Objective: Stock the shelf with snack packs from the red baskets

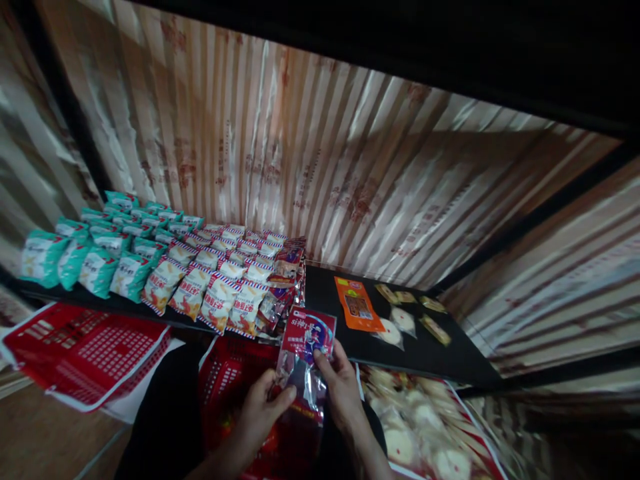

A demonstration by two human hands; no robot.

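Note:
A dark red and purple snack packet (306, 340) with a clear lower part is held between my two hands, above a red basket. My left hand (263, 410) pinches its left edge with the thumb on the front. On the right edge, my right hand (343, 387) grips it, thumb across the printed face. Just behind the packet, similar dark red packets (287, 267) are stacked on the black shelf (320, 287). Left of those stand rows of white and orange snack bags with striped edges (217, 300).
Teal snack bags (97, 270) fill the shelf's left end. An orange packet (357, 303), round white wrapped pieces (390, 331) and small gold packets (434, 328) lie on the right. Below are red baskets (95, 353) and a container of wrapped white rounds (425, 417). A shelf edge (400, 67) hangs overhead.

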